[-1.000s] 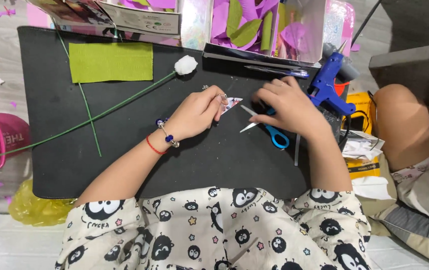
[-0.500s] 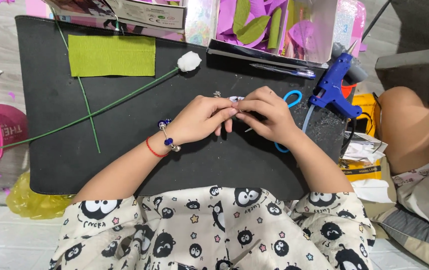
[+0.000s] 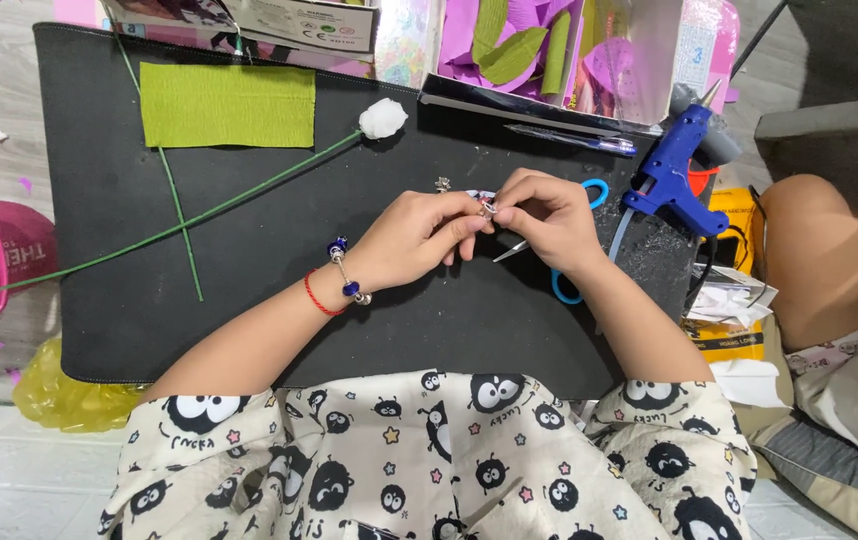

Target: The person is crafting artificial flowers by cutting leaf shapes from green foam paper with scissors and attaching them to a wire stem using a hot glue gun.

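Observation:
My left hand (image 3: pixel 414 238) and my right hand (image 3: pixel 545 216) meet over the black mat (image 3: pixel 129 300), fingertips pinching a small pale paper piece (image 3: pixel 486 203) between them. Blue-handled scissors (image 3: pixel 577 240) lie under my right hand, their blades poking out toward my left hand; whether the right hand still holds them I cannot tell. A beaded bracelet and a red cord circle my left wrist.
A green wire stem (image 3: pixel 179 225) tipped with a white cotton ball (image 3: pixel 383 118) crosses the mat. Green crepe paper (image 3: pixel 227 104) lies at the back left. A blue glue gun (image 3: pixel 677 170), a pen (image 3: pixel 574 141) and a box of purple and green paper (image 3: pixel 534 45) sit at the back right. Another person's knee (image 3: pixel 814 255) is at right.
My right hand has left its cutting pose with the scissors and come in to meet my left hand; both now pinch the small paper piece, slightly further back on the mat.

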